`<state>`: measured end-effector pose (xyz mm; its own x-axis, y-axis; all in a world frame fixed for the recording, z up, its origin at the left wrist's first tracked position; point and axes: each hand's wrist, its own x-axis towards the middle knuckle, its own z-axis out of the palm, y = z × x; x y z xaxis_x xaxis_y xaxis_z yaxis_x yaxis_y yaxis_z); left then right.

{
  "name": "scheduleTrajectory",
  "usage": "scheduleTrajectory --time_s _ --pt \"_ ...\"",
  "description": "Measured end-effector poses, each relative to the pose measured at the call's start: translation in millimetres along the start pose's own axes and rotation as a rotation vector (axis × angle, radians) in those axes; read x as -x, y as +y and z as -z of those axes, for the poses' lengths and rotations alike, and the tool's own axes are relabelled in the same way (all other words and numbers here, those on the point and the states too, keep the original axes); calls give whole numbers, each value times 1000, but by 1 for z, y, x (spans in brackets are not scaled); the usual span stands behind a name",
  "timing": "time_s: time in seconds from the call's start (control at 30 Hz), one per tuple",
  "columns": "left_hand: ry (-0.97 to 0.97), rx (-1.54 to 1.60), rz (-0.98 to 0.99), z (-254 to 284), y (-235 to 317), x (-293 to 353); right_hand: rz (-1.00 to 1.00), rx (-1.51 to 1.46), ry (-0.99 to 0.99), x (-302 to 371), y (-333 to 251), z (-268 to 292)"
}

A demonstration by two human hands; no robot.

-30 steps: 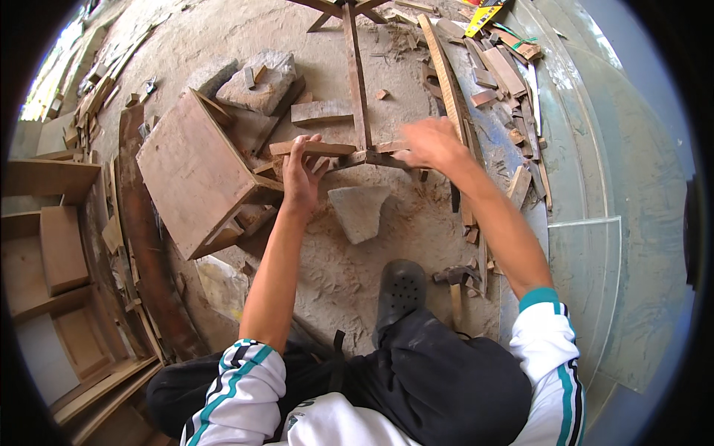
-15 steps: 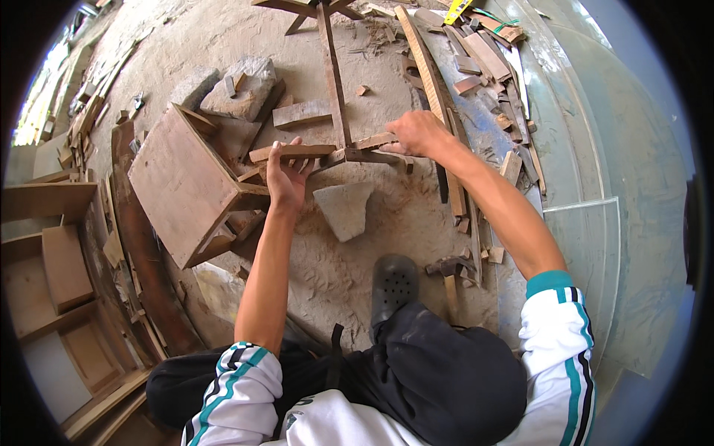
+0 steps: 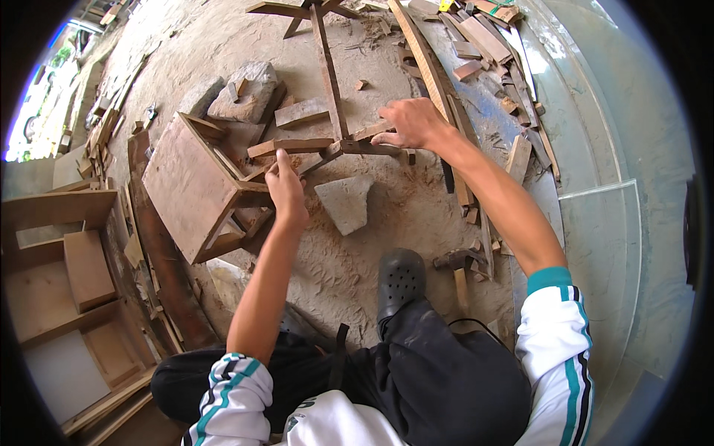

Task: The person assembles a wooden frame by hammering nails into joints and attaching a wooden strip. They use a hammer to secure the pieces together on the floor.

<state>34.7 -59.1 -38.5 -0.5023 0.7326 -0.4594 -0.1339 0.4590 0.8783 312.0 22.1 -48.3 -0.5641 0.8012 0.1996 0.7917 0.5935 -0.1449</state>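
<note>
A wooden frame lies on the ground, its long post [image 3: 327, 74] running away from me to crossed arms [image 3: 301, 10] at the far end. Short bars meet around its near end. My left hand [image 3: 288, 189] is at the left wooden bar [image 3: 291, 146], one digit against its near side and the others curled below. My right hand [image 3: 416, 125] has fingers and thumb around the right wooden bar [image 3: 370, 131], whose outer end the hand hides. Below them, a darker crosspiece [image 3: 368, 149] extends right from the post's near end.
An open wooden box [image 3: 195, 189] tilts by my left hand, near stone blocks [image 3: 253, 89]. A flat stone [image 3: 346, 202] lies before my shoe [image 3: 401, 279]. A hammer [image 3: 460, 271] rests to its right. Wood offcuts [image 3: 483, 41] and glass sheets [image 3: 595, 223] line the right.
My left hand has turned, with its fingers now more curled and lower against the left bar. My right hand has shifted slightly left and spread over the right bar's end. The view has moved a little.
</note>
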Motion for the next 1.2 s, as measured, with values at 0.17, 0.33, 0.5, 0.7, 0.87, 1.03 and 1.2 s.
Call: scheduleTrajectory --time_s 0.17,0.33,0.5,0.7,0.87,1.03,1.2 --pt "-126 -873 -1266 -15 10 30 -81 23 46 16 6 -6" --pt "-476 -1849 -1127 -31 52 -16 -38 29 -110 4 0 -2" --pt "-752 -2009 -897 -50 69 -39 32 46 -48 1 2 -2" --pt "-866 -1990 -892 -51 72 -50 -8 68 -160 1 5 6" --pt "-909 -1898 -869 -59 74 -53 -44 27 -168 4 26 -3" --pt "-918 -1899 -802 -62 79 -54 -99 -42 -211 2 11 25" --pt "-948 -1881 -749 -61 105 -52 -82 -6 -15 17 13 35"
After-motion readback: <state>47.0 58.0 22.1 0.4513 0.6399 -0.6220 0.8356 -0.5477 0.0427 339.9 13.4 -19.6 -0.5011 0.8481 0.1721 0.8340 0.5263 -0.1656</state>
